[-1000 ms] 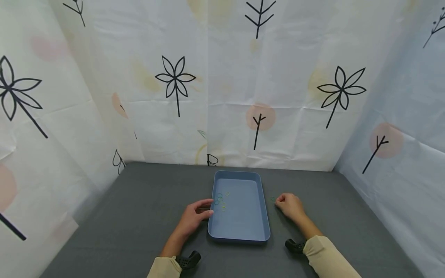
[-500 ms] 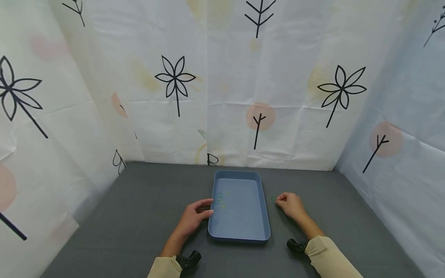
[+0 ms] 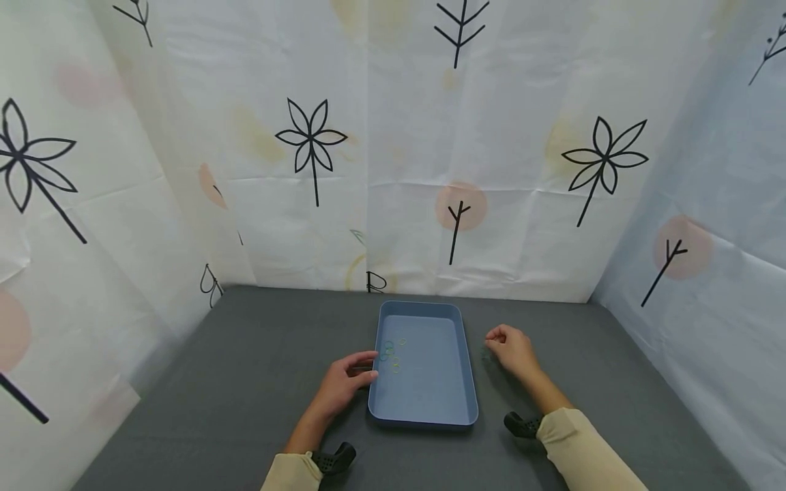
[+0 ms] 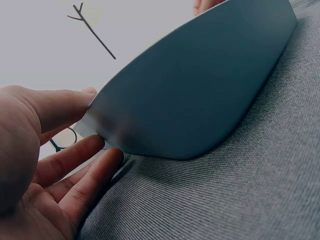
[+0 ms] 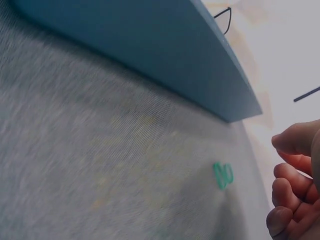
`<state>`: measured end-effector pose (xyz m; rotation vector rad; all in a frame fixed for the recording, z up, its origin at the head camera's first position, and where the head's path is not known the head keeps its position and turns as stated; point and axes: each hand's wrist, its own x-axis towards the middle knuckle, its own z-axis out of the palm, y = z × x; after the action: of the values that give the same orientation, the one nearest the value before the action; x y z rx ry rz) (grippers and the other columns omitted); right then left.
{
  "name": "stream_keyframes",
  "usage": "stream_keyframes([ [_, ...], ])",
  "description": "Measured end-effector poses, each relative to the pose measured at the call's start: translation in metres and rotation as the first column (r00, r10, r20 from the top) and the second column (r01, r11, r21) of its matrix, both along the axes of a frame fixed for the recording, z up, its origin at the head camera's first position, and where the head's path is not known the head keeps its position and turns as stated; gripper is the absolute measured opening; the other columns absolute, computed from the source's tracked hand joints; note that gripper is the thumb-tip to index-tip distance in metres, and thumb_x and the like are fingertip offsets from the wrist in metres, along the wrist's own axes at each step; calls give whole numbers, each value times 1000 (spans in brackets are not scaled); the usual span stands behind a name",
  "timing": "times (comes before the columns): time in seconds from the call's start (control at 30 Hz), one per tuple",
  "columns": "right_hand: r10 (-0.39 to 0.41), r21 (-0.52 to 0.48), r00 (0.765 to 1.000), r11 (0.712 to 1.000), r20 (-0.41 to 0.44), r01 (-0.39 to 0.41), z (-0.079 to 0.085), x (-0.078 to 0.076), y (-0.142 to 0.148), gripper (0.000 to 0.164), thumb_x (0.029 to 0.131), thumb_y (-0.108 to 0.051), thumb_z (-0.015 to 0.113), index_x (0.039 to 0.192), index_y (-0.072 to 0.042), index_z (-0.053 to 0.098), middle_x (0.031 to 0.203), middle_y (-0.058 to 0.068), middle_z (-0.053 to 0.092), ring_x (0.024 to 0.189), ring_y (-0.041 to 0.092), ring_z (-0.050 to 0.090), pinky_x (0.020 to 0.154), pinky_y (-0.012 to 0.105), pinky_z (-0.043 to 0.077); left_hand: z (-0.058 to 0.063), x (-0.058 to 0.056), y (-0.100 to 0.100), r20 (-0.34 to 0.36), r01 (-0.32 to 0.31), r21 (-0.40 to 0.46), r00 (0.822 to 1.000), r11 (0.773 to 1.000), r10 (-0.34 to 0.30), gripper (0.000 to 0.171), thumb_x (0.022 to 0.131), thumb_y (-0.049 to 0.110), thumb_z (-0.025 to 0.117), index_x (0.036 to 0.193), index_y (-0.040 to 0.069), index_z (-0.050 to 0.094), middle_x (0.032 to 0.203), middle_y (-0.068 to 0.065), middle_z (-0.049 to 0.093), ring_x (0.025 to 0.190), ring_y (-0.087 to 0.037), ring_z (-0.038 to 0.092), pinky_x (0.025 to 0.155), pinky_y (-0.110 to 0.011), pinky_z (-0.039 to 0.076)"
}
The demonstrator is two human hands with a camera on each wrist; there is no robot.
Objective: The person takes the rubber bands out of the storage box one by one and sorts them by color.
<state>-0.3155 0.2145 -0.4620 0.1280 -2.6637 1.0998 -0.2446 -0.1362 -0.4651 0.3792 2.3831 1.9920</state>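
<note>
A blue rectangular tray [image 3: 424,402] lies on the grey cloth. My left hand [image 3: 340,387] rests at its left side, thumb and fingertips touching the wall and rim, fingers fairly straight. Inside, toward the left, lie several thin yellow, green and bluish rings [image 3: 389,352] like small rubber bands. My right hand [image 3: 513,348] is to the right of the tray, raised over the cloth. Its fingers are curled, with the thumb near the index finger; whether something thin is between them is hidden. Below it, green looped bands [image 5: 223,175] lie on the cloth.
A grey cloth [image 3: 276,334] covers the table. White printed sheets [image 3: 405,150] stand behind it and on both sides. Black wrist-worn devices [image 3: 333,459] sit at both wrists.
My right hand stays low by the green bands in the earlier frames, then rises and moves slightly away from me. My left hand and the tray hold still.
</note>
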Motion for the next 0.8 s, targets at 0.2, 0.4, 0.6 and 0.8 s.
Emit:
stream_keyframes([
  [0.2,21,-45,1000,999,9,-20,12,-4,-10,6,87,-6,68,91,-1,67,76,4,60,68,18,53,61,33,42,1,1,0,3,0,-6,1000,1000,0,38,91,3,66,126,-10,57,124,-33,56,104,-39,60,85,-45,52],
  [0.4,50,-150,996,988,74,-39,23,-5,-25,11,90,-8,67,96,1,66,81,6,63,74,24,59,63,32,48,2,1,0,5,-4,-16,1000,1000,4,38,91,4,66,126,-9,58,123,-32,57,103,-38,61,85,-45,52],
  [0.6,94,-195,991,978,96,-73,34,-6,-44,10,91,-6,66,97,2,65,82,8,64,71,28,60,59,31,49,2,1,0,4,-3,-10,1000,1000,3,38,91,3,66,126,-9,58,123,-32,57,103,-38,61,85,-46,51],
  [0.8,136,-173,984,978,117,-115,38,-7,-62,7,92,-7,65,96,0,65,80,13,61,60,16,51,55,29,45,2,1,0,2,-3,-16,1000,1000,3,38,92,4,66,126,-9,58,123,-32,57,104,-39,60,86,-47,51],
])
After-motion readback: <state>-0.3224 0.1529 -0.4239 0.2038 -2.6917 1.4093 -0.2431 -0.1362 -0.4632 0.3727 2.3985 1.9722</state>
